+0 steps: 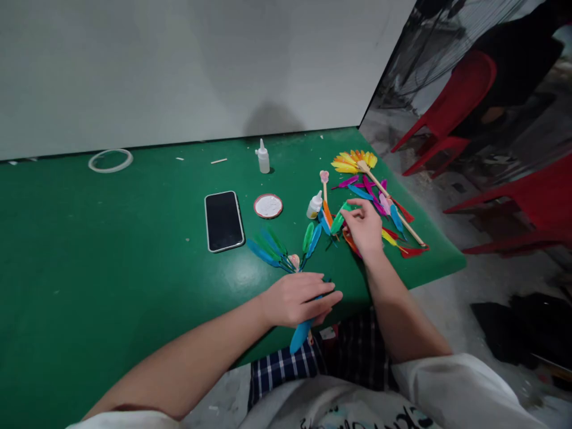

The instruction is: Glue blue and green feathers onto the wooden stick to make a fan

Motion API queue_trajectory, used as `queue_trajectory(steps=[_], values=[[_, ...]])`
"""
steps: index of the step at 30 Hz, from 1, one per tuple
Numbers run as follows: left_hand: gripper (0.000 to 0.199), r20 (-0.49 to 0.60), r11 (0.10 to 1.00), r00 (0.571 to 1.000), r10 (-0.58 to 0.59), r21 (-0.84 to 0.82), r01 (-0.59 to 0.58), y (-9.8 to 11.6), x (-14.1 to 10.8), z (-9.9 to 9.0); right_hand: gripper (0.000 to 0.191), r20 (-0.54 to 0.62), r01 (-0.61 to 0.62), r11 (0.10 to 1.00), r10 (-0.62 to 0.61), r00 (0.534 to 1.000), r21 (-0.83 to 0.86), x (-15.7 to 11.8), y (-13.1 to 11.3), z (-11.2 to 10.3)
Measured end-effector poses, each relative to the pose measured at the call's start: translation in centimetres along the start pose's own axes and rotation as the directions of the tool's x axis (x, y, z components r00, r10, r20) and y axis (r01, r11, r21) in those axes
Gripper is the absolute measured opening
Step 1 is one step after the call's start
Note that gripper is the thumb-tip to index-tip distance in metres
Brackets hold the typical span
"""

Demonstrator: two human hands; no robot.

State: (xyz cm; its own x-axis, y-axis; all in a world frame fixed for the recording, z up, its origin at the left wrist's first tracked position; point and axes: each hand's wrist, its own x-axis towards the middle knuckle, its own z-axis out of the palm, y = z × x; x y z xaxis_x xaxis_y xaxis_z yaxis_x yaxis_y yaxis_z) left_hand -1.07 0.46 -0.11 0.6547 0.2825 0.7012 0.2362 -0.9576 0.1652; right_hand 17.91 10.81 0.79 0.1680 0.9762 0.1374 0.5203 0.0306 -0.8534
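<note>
My left hand (300, 299) is closed over the front edge of the table, around a feathered stick whose shaft is mostly hidden by the fingers. The stick's pink heart-shaped head (294, 260) pokes out above the hand, with blue and green feathers (271, 248) fanning to both sides. A loose-looking blue feather (301, 337) sticks out below the same hand. To the right, my right hand (364, 229) pinches a green feather (340, 219) between thumb and fingers, over a pile of coloured feathers (379, 199).
A white glue bottle (314, 206) stands beside the feathers, another bottle (263, 158) behind it. A round lid with white paste (268, 206), a phone (224, 221), and a clear ring (110, 160) lie leftward. A yellow feather fan (354, 161) lies back right; red chairs (513, 205) stand beyond.
</note>
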Motion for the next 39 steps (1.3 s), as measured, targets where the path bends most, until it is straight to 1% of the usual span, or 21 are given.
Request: queue_trajectory(steps=[1,2,3,4,6,7,8,11,13,14,16,17,18,20,21,25,29,31,35,39], values=[[0.030,-0.011,1.000,1.000,0.001,0.028,-0.001,-0.1,0.0,-0.1,0.034,-0.007,0.065,0.987,-0.067,0.998,-0.150,0.8,0.3,-0.6],[0.028,-0.011,0.999,1.000,-0.003,0.052,0.003,-0.3,0.1,-0.3,0.034,-0.005,0.135,0.950,-0.142,0.990,-0.280,1.5,0.5,-1.1],[0.027,-0.008,0.997,1.000,-0.010,0.074,0.011,-0.4,0.1,-0.4,0.036,0.008,0.200,0.908,-0.212,0.977,-0.367,2.1,0.6,-1.3],[0.027,-0.007,0.995,1.000,-0.019,0.095,0.020,-0.6,0.2,-0.5,0.039,0.040,0.269,0.869,-0.278,0.960,-0.414,2.7,0.5,-1.2],[0.027,-0.010,0.990,0.999,-0.031,0.137,0.032,-0.9,0.2,-0.8,0.046,0.150,0.403,0.824,-0.374,0.915,-0.399,3.6,0.2,-0.3],[0.027,-0.008,0.987,0.999,-0.032,0.155,0.033,-1.0,0.1,-0.9,0.048,0.217,0.454,0.816,-0.400,0.890,-0.358,3.9,-0.1,0.5],[0.027,-0.006,0.985,0.999,-0.032,0.171,0.033,-1.2,0.0,-1.0,0.049,0.270,0.480,0.819,-0.407,0.873,-0.315,4.2,-0.3,1.4],[0.027,0.003,0.978,1.000,-0.031,0.208,0.030,-1.7,-0.3,-1.3,0.041,0.354,0.477,0.852,-0.387,0.852,-0.216,4.6,-0.7,3.9],[0.027,0.004,0.973,0.999,-0.032,0.230,0.031,-2.0,-0.4,-1.5,0.034,0.374,0.486,0.856,-0.397,0.838,-0.180,4.7,-0.8,4.7],[0.027,0.004,0.970,0.999,-0.035,0.242,0.033,-2.2,-0.5,-1.6,0.032,0.371,0.483,0.861,-0.402,0.837,-0.159,4.7,-0.8,4.8],[0.028,0.011,0.962,0.998,-0.055,0.267,0.051,-2.6,-0.7,-1.8,0.032,0.343,0.420,0.906,-0.380,0.859,-0.048,4.6,-1.0,4.4],[0.029,0.013,0.957,0.998,-0.068,0.282,0.061,-2.9,-0.8,-2.0,0.033,0.325,0.345,0.936,-0.346,0.880,0.063,4.5,-1.2,3.9],[0.030,0.012,0.952,0.997,-0.080,0.298,0.073,-3.2,-1.0,-2.1,0.035,0.318,0.256,0.945,-0.311,0.896,0.204,4.5,-1.4,3.4],[0.031,0.000,0.939,0.995,-0.095,0.332,0.090,-3.7,-1.2,-2.3,0.037,0.327,0.116,0.895,-0.275,0.904,0.431,4.4,-1.9,2.3],[0.032,-0.003,0.933,0.995,-0.102,0.347,0.097,-3.9,-1.3,-2.4,0.037,0.327,0.069,0.867,-0.259,0.909,0.494,4.3,-2.2,1.8],[0.035,0.000,0.916,0.992,-0.124,0.385,0.114,-4.3,-1.5,-2.5,0.032,0.319,-0.073,0.770,-0.173,0.932,0.634,4.0,-3.0,0.7],[0.032,0.008,0.915,0.995,-0.098,0.395,0.087,-4.2,-1.4,-2.4,0.028,0.377,-0.214,0.645,-0.125,0.918,0.734,3.2,-3.7,0.7],[0.030,0.014,0.917,0.996,-0.086,0.392,0.074,-4.1,-1.3,-2.4,0.024,0.385,-0.225,0.626,-0.131,0.914,0.746,2.7,-4.0,0.8],[0.028,0.020,0.914,0.996,-0.086,0.399,0.070,-3.9,-1.1,-2.4,0.021,0.370,-0.179,0.622,-0.191,0.909,0.762,2.1,-4.3,1.3],[0.029,0.041,0.905,0.994,-0.104,0.418,0.077,-3.5,-0.9,-2.4,0.026,0.346,-0.095,0.690,-0.234,0.909,0.717,1.8,-4.1,1.8]])
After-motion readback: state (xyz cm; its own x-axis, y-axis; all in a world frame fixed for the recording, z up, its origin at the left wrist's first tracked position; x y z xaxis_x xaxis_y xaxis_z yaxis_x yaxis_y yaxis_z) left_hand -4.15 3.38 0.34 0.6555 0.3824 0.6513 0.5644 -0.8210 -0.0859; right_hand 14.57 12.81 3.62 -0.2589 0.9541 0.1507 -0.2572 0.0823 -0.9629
